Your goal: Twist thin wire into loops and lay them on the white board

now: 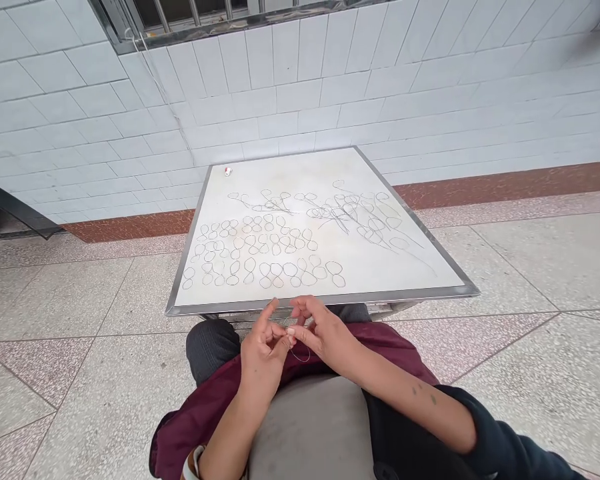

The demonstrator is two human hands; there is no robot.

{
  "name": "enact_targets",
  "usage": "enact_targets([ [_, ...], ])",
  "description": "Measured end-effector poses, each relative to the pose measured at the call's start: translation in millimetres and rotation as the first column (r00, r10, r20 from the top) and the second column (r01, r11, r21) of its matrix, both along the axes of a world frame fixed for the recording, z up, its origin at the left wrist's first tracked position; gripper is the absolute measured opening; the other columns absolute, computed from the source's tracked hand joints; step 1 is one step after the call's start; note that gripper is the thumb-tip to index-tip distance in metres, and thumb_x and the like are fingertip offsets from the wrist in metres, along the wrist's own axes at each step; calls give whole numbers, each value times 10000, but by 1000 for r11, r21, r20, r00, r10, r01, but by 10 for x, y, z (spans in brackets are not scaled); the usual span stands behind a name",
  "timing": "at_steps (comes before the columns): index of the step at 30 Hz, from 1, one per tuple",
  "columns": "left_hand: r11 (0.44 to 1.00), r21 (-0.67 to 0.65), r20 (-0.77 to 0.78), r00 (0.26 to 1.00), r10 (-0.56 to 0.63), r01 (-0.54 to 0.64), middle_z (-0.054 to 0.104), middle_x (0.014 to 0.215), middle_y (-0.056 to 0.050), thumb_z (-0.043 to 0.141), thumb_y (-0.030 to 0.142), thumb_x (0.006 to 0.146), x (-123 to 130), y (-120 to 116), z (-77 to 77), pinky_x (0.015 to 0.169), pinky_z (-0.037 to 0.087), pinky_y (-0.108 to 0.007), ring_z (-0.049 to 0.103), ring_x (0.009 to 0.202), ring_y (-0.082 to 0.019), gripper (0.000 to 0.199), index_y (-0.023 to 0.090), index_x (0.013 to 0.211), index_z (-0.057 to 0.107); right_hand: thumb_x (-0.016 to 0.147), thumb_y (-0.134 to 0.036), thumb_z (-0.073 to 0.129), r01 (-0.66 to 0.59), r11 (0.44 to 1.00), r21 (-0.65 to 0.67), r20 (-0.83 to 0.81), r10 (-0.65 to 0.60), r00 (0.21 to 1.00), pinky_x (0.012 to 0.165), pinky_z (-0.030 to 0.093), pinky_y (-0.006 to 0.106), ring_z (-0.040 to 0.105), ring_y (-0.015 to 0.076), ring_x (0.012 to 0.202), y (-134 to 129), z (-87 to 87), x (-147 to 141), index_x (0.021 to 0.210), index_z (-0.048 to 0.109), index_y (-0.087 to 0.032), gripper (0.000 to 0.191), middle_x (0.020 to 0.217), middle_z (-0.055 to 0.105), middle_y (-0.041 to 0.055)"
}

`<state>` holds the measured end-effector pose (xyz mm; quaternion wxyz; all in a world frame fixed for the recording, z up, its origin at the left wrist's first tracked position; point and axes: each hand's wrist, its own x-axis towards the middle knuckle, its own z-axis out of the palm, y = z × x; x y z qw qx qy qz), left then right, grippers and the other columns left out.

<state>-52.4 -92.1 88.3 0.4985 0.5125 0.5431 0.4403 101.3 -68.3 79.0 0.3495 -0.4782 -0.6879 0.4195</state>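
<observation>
My left hand (265,347) and my right hand (323,333) meet over my lap, just in front of the table's near edge. Thumb and forefinger of each are pinched on a thin wire loop (301,359), whose lower curve hangs below the fingertips. On the white table (400,273) beyond lie many figure-eight wire loops (277,269) in rough rows, at the left and middle. Farther back and to the right, wires with a looped end and long straight tails (350,207) overlap in loose bunches.
A small white and red object (228,171) sits at the table's far left corner. The table has a grey metal rim. Behind it stands a white tiled wall (300,100) with a barred window and a hanging cord. Speckled floor tiles surround the table.
</observation>
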Motion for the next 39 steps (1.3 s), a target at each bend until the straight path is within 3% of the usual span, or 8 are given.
enact_targets([
  [3,998,33,-82,995,54,-51,676,764,15,617,272,832,16,-12,8,816,496,-294,648,778,-155,630,213,1424,409,889,-414,575,-15,994,-110,15,17,1000,647,489,328,587,152,684,-59,5,-110,1207,445,-216,397,1015,627,68],
  [7,992,59,-247,962,120,-109,718,908,-11,577,287,861,13,-32,10,829,501,-316,668,837,-174,618,264,1446,380,933,-389,508,9,991,-136,-26,-13,1000,796,496,385,657,193,850,-71,88,-210,1234,416,-215,360,1087,664,84],
  [17,988,120,-329,936,128,-93,682,843,13,557,262,871,24,-16,-65,804,486,-291,641,789,-158,624,288,1462,357,969,-339,430,20,1000,-18,7,-19,1000,876,491,436,652,240,1035,-61,38,-245,1208,403,-207,274,1152,671,110],
  [23,991,71,-179,976,123,-112,651,776,21,612,286,845,29,35,-53,798,484,-291,619,757,-152,621,267,1432,408,970,-362,420,28,999,-27,89,-25,996,862,488,468,648,271,1055,-15,47,-230,1253,394,-196,329,1157,679,125],
  [27,995,-3,99,990,103,-103,653,749,14,667,292,811,-1,82,-19,813,496,-311,619,753,-149,681,197,1426,392,899,-442,546,36,997,-61,3,-36,999,793,513,414,625,256,1065,-6,18,-153,1319,329,-209,527,1274,596,153],
  [32,995,-65,302,949,94,-78,645,723,27,709,262,791,-33,78,14,784,503,-302,599,703,-124,698,175,1409,395,925,-417,510,87,996,1,-62,-87,994,840,469,389,608,219,998,2,17,-102,1116,537,-228,270,1124,645,84],
  [36,995,-94,366,929,59,-26,635,698,43,709,237,798,-52,56,49,765,492,-273,589,669,-103,658,183,1388,423,943,-464,475,-65,959,-277,-432,-64,900,704,449,280,578,154,850,67,56,-45,967,636,-209,303,1003,649,46],
  [39,991,-133,384,923,34,18,643,705,40,734,227,772,-65,54,71,752,499,-270,608,664,-106,670,179,1374,445,867,-474,617,-290,816,-499,-660,-141,738,595,391,205,525,91,715,115,58,18,878,677,-173,307,938,637,28],
])
